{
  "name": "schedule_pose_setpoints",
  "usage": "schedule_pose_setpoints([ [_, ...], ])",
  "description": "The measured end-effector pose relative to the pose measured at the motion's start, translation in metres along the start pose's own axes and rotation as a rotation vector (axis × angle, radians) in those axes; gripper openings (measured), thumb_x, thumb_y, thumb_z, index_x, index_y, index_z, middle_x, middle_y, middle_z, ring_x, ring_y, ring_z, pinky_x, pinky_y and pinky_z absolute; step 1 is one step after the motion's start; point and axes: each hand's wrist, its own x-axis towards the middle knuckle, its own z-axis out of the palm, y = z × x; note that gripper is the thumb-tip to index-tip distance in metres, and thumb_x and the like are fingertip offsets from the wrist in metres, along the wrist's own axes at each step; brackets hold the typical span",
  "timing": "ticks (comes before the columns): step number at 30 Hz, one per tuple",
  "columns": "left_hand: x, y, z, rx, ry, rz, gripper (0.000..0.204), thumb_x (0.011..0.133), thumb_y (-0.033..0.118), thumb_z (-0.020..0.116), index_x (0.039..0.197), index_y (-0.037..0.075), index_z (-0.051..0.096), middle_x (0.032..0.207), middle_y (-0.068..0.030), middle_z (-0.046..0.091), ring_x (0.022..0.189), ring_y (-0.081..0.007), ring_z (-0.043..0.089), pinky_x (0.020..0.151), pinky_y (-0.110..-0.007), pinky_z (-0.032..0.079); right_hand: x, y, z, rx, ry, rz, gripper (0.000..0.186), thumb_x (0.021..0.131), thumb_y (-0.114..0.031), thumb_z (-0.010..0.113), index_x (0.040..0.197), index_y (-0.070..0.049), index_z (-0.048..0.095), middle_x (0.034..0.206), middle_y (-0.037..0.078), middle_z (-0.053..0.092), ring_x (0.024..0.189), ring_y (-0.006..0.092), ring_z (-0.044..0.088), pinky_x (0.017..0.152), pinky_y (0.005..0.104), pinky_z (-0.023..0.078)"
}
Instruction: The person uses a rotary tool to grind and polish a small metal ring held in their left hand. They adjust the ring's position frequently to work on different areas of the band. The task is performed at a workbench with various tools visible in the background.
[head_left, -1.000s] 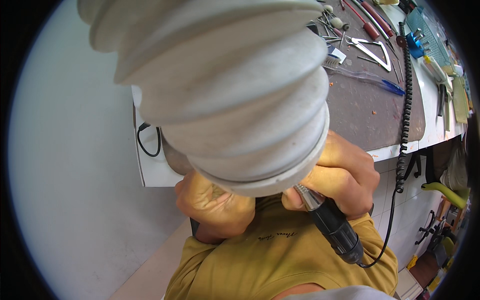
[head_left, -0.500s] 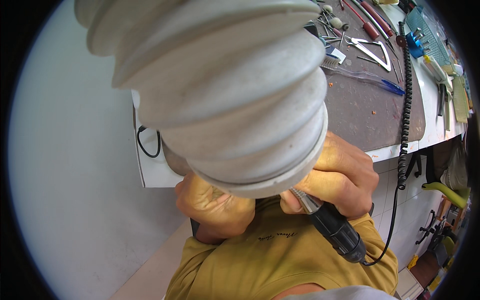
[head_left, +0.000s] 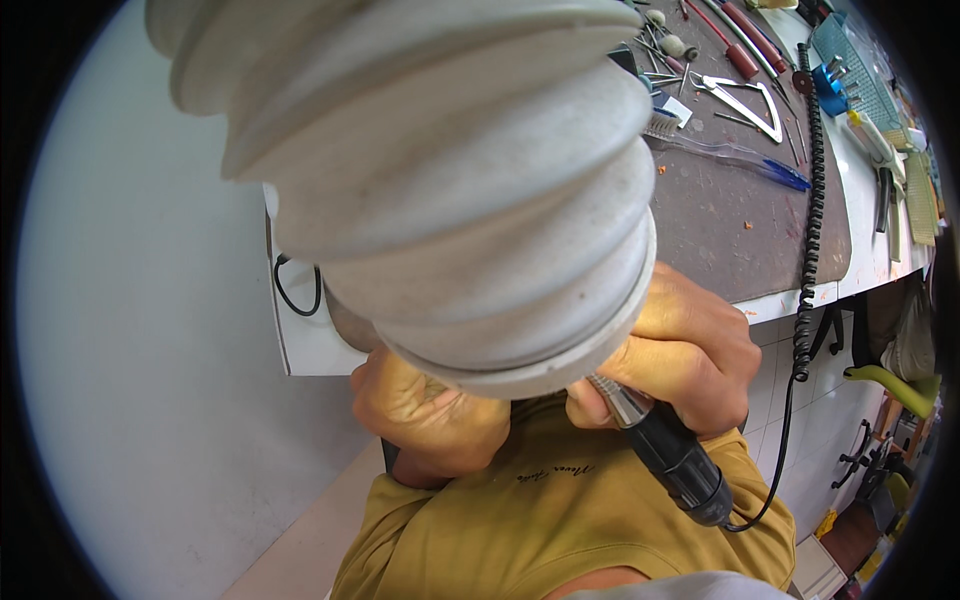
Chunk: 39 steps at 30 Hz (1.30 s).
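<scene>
Because the handpiece [head_left: 678, 465] looked stiff and fairly light, its metal nose [head_left: 624, 403], clasped by the right grip [head_left: 697, 352], suited holding. Whether the left grip [head_left: 430, 415] held anything was hidden.

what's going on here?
A person's right hand grips a corded black-and-silver handpiece near its silver end. The left hand is curled opposite; whether it holds anything is hidden. A thick white ribbed tube blocks the view of the handpiece's tip. A toothbrush and caliper lie on the brown mat.
</scene>
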Motion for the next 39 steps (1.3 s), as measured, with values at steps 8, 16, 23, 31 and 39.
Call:
schedule_pose_setpoints([
  [8, 0.000, -0.002, 0.001, 0.006, 0.015, 0.022, 0.020, 0.073, -0.001, 0.078, 0.071, -0.002, 0.059, 0.070, -0.0089, 0.072, 0.066, -0.0047, 0.060, 0.055, -0.023, 0.047, 0.001, 0.000, -0.001, -0.002, -0.014, -0.013, 0.028, 0.079, -0.011, 0.087, 0.095, -0.001, 0.066, 0.081, 0.014, 0.070, 0.072, 0.0296, 0.072, 0.067, 0.0363, 0.058],
  [16, 0.002, 0.000, -0.004, 0.054, -0.044, 0.029, 0.018, 0.073, 0.000, 0.078, 0.072, -0.003, 0.060, 0.071, -0.0098, 0.072, 0.068, -0.0051, 0.062, 0.057, -0.023, 0.048, 0.000, 0.000, -0.001, 0.021, 0.000, -0.005, 0.028, 0.078, -0.009, 0.087, 0.094, 0.000, 0.066, 0.080, 0.013, 0.069, 0.070, 0.0287, 0.071, 0.065, 0.0354, 0.058],
  [23, 0.002, 0.003, 0.001, 0.006, -0.002, 0.002, 0.017, 0.074, -0.001, 0.078, 0.074, -0.004, 0.060, 0.073, -0.0105, 0.073, 0.068, -0.0057, 0.063, 0.058, -0.023, 0.049, 0.000, 0.002, 0.001, 0.019, 0.008, -0.018, 0.028, 0.078, -0.009, 0.087, 0.094, 0.001, 0.066, 0.080, 0.014, 0.069, 0.070, 0.0282, 0.071, 0.065, 0.0353, 0.058],
  [31, 0.003, 0.005, 0.002, -0.002, -0.008, 0.012, 0.017, 0.075, 0.000, 0.077, 0.074, -0.004, 0.060, 0.075, -0.0117, 0.074, 0.069, -0.0057, 0.062, 0.058, -0.023, 0.048, 0.000, 0.000, -0.001, 0.021, 0.004, 0.000, 0.029, 0.078, -0.010, 0.088, 0.094, 0.001, 0.067, 0.079, 0.013, 0.069, 0.071, 0.0291, 0.072, 0.069, 0.0380, 0.059],
  [39, 0.002, 0.007, 0.007, -0.035, 0.036, -0.015, 0.018, 0.076, 0.000, 0.077, 0.074, -0.004, 0.059, 0.076, -0.0121, 0.074, 0.069, -0.0063, 0.063, 0.058, -0.023, 0.048, 0.000, 0.001, 0.001, 0.009, 0.016, -0.021, 0.028, 0.079, -0.009, 0.087, 0.095, 0.001, 0.066, 0.080, 0.015, 0.070, 0.072, 0.0296, 0.073, 0.070, 0.0382, 0.060],
])
